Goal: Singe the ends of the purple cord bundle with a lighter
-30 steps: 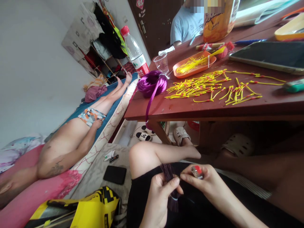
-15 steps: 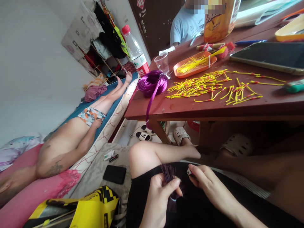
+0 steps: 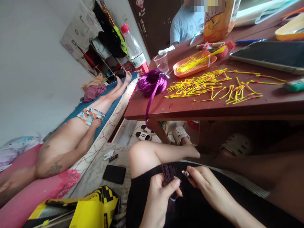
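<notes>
A bundle of dark purple cords [image 3: 169, 172] is gripped in my left hand [image 3: 163, 190], its cut ends fanning out above the thumb. A pale band circles the bundle below my fingers. My right hand [image 3: 201, 179] is closed round a lighter [image 3: 186, 173], most of which is hidden by the fingers. A small orange flame shows at the lighter's tip, to the right of the cord ends and apart from them. Both hands are over my black-clothed lap.
On the red table [image 3: 190, 109] lie knotted yellow cords [image 3: 199, 84], a purple cord coil [image 3: 152, 83], an orange tray [image 3: 177, 72], a bottle [image 3: 139, 57], a cup [image 3: 162, 63] and a tablet [image 3: 270, 55]. One person [image 3: 68, 136] lies on the bed; another [image 3: 186, 25] is behind the table.
My right hand has moved slightly left, bringing the lighter nearer the cord bundle. A flame now shows at its tip. My left hand keeps its place.
</notes>
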`<state>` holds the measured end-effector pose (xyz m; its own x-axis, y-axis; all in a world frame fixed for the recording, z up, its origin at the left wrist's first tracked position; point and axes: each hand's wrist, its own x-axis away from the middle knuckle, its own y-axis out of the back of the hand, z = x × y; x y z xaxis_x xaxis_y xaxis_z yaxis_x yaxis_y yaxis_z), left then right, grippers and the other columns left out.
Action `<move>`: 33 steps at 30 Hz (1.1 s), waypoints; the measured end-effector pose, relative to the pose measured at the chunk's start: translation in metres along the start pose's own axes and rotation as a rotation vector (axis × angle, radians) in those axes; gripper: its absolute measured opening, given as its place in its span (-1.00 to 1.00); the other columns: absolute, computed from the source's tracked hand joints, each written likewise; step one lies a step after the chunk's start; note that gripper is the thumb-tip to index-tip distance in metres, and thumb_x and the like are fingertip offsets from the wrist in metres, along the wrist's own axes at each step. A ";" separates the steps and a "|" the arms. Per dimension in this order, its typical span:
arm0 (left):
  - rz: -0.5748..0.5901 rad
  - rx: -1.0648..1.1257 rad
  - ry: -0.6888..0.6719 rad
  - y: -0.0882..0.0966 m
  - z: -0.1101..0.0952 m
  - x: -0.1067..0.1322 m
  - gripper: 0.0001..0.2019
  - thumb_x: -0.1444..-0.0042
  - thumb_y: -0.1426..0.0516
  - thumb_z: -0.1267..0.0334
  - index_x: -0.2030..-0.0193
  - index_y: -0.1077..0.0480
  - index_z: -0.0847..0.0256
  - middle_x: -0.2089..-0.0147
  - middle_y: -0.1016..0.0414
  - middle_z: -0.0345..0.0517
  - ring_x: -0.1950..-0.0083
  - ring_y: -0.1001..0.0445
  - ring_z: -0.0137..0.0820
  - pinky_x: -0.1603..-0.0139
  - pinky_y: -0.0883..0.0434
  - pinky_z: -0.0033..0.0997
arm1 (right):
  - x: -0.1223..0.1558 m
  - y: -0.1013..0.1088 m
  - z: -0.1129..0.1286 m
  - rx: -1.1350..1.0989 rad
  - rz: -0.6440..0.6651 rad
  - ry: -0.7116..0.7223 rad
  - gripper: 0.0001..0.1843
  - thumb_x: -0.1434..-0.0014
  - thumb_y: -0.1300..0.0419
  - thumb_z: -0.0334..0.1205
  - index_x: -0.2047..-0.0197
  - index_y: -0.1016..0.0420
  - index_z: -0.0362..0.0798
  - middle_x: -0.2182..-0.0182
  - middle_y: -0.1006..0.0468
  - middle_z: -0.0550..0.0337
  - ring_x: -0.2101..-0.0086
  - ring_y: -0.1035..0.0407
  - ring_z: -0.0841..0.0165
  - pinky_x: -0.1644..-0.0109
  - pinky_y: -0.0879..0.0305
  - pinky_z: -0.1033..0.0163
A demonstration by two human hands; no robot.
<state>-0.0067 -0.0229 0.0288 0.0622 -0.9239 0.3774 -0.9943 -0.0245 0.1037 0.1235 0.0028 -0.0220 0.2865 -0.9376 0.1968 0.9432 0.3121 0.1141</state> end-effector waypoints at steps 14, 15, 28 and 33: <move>-0.011 0.079 0.027 0.001 0.004 0.000 -0.84 0.08 -0.17 0.30 0.57 -0.39 0.34 0.68 -0.30 -0.22 0.58 -0.19 -0.51 0.52 -0.11 -0.52 | -0.002 -0.003 0.006 -0.447 0.116 0.024 -0.74 0.12 -0.26 -0.11 0.43 -0.43 -0.14 0.65 -0.38 0.30 0.59 -0.22 0.43 0.51 -0.12 0.36; -0.009 0.075 0.023 0.000 0.004 0.000 -0.84 0.08 -0.17 0.30 0.58 -0.39 0.34 0.68 -0.31 -0.22 0.57 -0.19 -0.51 0.52 -0.12 -0.52 | -0.001 -0.004 0.006 -0.471 0.120 0.026 -0.77 0.09 -0.25 -0.13 0.44 -0.44 -0.14 0.66 -0.40 0.29 0.59 -0.24 0.42 0.49 -0.14 0.35; -0.148 0.051 0.003 0.005 0.008 0.000 -0.84 0.07 -0.18 0.27 0.56 -0.45 0.31 0.56 -0.44 -0.16 0.43 -0.32 -0.43 0.37 -0.22 -0.50 | -0.007 0.008 -0.004 -0.161 -0.037 0.026 -0.75 0.01 -0.15 -0.11 0.49 -0.42 -0.15 0.60 -0.39 0.24 0.53 -0.23 0.38 0.46 -0.12 0.33; 0.001 0.069 0.079 -0.004 -0.001 0.002 -0.82 0.12 -0.20 0.25 0.57 -0.44 0.36 0.69 -0.35 -0.19 0.58 -0.24 -0.50 0.51 -0.15 -0.52 | 0.000 0.005 0.014 -0.349 0.126 -0.002 -0.78 0.08 -0.22 -0.13 0.44 -0.43 -0.14 0.69 -0.41 0.29 0.61 -0.26 0.41 0.53 -0.12 0.36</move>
<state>-0.0023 -0.0244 0.0298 0.0651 -0.8911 0.4491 -0.9978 -0.0522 0.0411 0.1260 0.0066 -0.0073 0.4040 -0.8948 0.1900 0.9013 0.3539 -0.2500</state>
